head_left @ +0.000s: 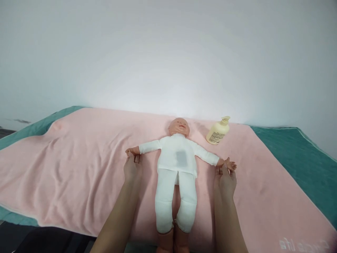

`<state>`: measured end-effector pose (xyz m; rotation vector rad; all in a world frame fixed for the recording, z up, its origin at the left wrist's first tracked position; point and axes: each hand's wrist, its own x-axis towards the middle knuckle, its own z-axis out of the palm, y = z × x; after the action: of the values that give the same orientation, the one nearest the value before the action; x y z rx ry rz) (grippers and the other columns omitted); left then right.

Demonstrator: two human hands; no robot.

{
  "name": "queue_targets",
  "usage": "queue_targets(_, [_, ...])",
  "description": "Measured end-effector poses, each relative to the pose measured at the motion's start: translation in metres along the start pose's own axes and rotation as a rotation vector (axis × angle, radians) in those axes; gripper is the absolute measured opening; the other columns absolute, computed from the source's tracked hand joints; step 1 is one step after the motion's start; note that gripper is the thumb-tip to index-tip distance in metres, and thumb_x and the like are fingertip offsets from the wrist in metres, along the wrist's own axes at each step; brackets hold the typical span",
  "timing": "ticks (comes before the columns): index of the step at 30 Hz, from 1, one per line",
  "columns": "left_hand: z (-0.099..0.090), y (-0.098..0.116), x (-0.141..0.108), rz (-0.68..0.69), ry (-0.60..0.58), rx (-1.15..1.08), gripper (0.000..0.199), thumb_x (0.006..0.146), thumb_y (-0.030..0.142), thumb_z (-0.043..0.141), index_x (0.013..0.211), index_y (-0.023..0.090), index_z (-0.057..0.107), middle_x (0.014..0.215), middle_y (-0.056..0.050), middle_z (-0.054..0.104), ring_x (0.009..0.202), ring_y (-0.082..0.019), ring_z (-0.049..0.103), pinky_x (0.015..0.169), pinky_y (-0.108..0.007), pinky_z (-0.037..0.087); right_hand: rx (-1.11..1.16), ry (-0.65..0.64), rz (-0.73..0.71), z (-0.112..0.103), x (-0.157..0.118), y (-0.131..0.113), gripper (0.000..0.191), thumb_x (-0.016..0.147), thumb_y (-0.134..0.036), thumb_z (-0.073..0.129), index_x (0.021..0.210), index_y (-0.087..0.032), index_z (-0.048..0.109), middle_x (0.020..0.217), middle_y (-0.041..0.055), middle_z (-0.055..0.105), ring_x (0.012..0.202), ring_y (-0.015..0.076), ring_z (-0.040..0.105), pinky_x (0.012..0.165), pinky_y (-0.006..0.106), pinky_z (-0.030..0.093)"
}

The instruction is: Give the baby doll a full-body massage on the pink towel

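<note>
A baby doll (177, 154) with a white cloth body lies on its back on a pink blanket (105, 147), arms spread to both sides. My left hand (132, 167) is closed on the doll's hand at the left of the view. On the other side, my right hand (226, 177) grips the doll's other hand, whose fingers stick out past mine. A grey rectangular patch shows on the doll's chest. Its lower legs are bare and reach the bottom edge of the view.
A pale yellow pump bottle (217, 131) stands on the blanket, right of the doll's head. Green cloth (302, 154) shows beneath the blanket at both sides. A plain wall (168, 56) rises behind; dark shapes lie at the lower left.
</note>
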<state>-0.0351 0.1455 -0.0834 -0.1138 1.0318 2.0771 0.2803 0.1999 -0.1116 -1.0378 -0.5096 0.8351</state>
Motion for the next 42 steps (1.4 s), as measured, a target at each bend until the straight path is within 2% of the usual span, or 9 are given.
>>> queue_targets(3, [0.000, 0.001, 0.001, 0.006, -0.007, 0.004, 0.017, 0.095, 0.028, 0.053, 0.100, 0.014, 0.063, 0.115, -0.010, 0.064, 0.114, -0.016, 0.060, 0.101, -0.028, 0.049, 0.038, 0.009, 0.021, 0.001, 0.001, 0.000, 0.051, 0.066, -0.034, 0.077, 0.110, -0.020, 0.055, 0.130, 0.0088, 0.057, 0.118, 0.0202, 0.057, 0.093, 0.032, 0.053])
queue_targets(9, [-0.002, 0.003, -0.005, 0.111, -0.170, 0.137, 0.014, 0.093, 0.019, 0.057, 0.102, 0.022, 0.066, 0.112, -0.004, 0.066, 0.109, -0.012, 0.062, 0.099, -0.024, 0.049, -0.027, -0.017, -0.014, 0.010, -0.012, -0.009, 0.050, 0.074, -0.037, 0.073, 0.116, -0.022, 0.051, 0.137, 0.0089, 0.052, 0.120, 0.0203, 0.055, 0.098, 0.038, 0.050])
queue_targets(15, [0.004, 0.000, -0.024, 0.422, -0.224, 0.424, 0.027, 0.084, 0.030, 0.067, 0.109, 0.019, 0.067, 0.117, -0.008, 0.067, 0.113, -0.020, 0.061, 0.100, -0.035, 0.047, -0.145, -0.094, -0.324, 0.029, -0.040, -0.024, 0.049, 0.081, -0.035, 0.068, 0.124, -0.022, 0.049, 0.139, 0.0097, 0.049, 0.125, 0.0213, 0.051, 0.109, 0.046, 0.037])
queue_targets(18, [0.006, -0.006, -0.038, 0.551, -0.359, 0.566, 0.030, 0.080, 0.028, 0.071, 0.108, 0.019, 0.068, 0.114, -0.008, 0.069, 0.110, -0.024, 0.063, 0.095, -0.039, 0.050, -0.160, -0.166, -0.442, 0.038, -0.055, -0.028, 0.045, 0.082, -0.029, 0.068, 0.122, -0.021, 0.052, 0.133, 0.0094, 0.054, 0.123, 0.0234, 0.054, 0.107, 0.048, 0.039])
queue_targets(21, [0.005, -0.015, -0.046, 0.736, -0.592, 0.733, 0.025, 0.083, 0.023, 0.067, 0.107, 0.023, 0.069, 0.112, -0.006, 0.070, 0.106, -0.023, 0.064, 0.092, -0.040, 0.051, -0.265, -0.263, -0.536, 0.040, -0.066, -0.024, 0.041, 0.081, -0.026, 0.068, 0.120, -0.020, 0.056, 0.122, 0.0089, 0.061, 0.116, 0.0234, 0.058, 0.103, 0.049, 0.043])
queue_targets(24, [0.006, -0.020, -0.048, 1.054, -0.875, 0.845, 0.026, 0.086, 0.015, 0.060, 0.108, 0.025, 0.068, 0.113, -0.004, 0.070, 0.106, -0.021, 0.065, 0.094, -0.040, 0.049, -0.427, -0.445, -0.690, 0.038, -0.071, -0.017, 0.032, 0.084, -0.022, 0.065, 0.116, -0.022, 0.062, 0.114, 0.0070, 0.066, 0.107, 0.0215, 0.062, 0.102, 0.050, 0.045])
queue_targets(27, [0.010, -0.021, -0.048, 1.225, -1.020, 0.979, 0.029, 0.088, 0.011, 0.055, 0.111, 0.023, 0.067, 0.115, -0.006, 0.070, 0.109, -0.020, 0.064, 0.094, -0.040, 0.049, -0.523, -0.636, -0.901, 0.038, -0.071, -0.014, 0.030, 0.085, -0.016, 0.063, 0.113, -0.026, 0.065, 0.110, 0.0049, 0.068, 0.105, 0.0207, 0.064, 0.103, 0.051, 0.044])
queue_targets(32, [0.016, -0.020, -0.052, 1.267, -1.070, 1.061, 0.027, 0.091, 0.012, 0.053, 0.111, 0.022, 0.067, 0.114, -0.005, 0.070, 0.109, -0.020, 0.064, 0.094, -0.040, 0.051, -0.599, -0.720, -1.075, 0.041, -0.072, -0.016, 0.036, 0.084, -0.011, 0.063, 0.116, -0.028, 0.065, 0.110, 0.0053, 0.068, 0.104, 0.0204, 0.065, 0.101, 0.049, 0.048])
queue_targets(42, [0.016, -0.022, -0.053, 1.229, -1.104, 1.058, 0.026, 0.091, 0.015, 0.055, 0.113, 0.023, 0.067, 0.114, -0.005, 0.070, 0.110, -0.019, 0.063, 0.095, -0.040, 0.052, -0.650, -0.765, -1.163, 0.046, -0.075, -0.019, 0.036, 0.085, -0.009, 0.061, 0.114, -0.030, 0.066, 0.107, 0.0045, 0.070, 0.101, 0.0197, 0.067, 0.097, 0.048, 0.051])
